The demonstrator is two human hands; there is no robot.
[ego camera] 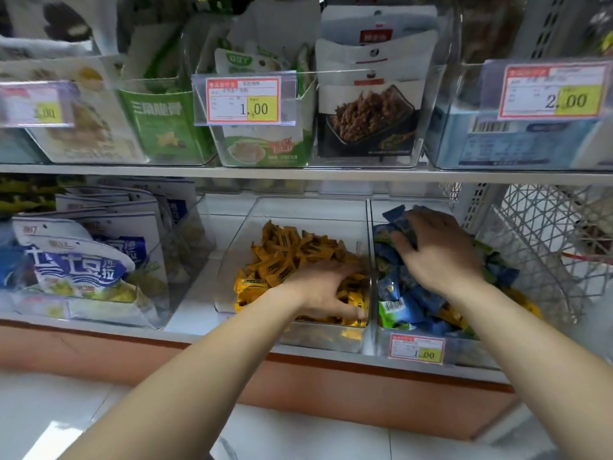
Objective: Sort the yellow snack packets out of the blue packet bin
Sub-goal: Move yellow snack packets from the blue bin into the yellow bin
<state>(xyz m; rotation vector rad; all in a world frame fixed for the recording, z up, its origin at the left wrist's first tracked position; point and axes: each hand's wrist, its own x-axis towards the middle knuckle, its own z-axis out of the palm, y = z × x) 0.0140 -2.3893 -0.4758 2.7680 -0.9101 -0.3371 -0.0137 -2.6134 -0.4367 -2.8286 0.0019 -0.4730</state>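
Wide grip on right hand point(438, 254), fingers spread flat on blue packets point(408, 303) in blue packet bin point(464, 351). Stray yellow snack packets point(451, 315) at six o'clock of it, among the blue. At nine o'clock, left hand point(323, 287) reaches into yellow bin point(331, 340); its grip cannot be told. Both bins sit on lower shelf point(189, 313).

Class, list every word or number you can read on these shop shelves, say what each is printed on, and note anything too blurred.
"1.00": middle price tag, upper shelf.
"2.00": right price tag, upper shelf.
"1.00": lower price tag, on the front of the blue packet bin.
".00": left price tag, upper shelf; the first digit is blurred.
The small print on the tags and the printing on the packets are too blurred to read.
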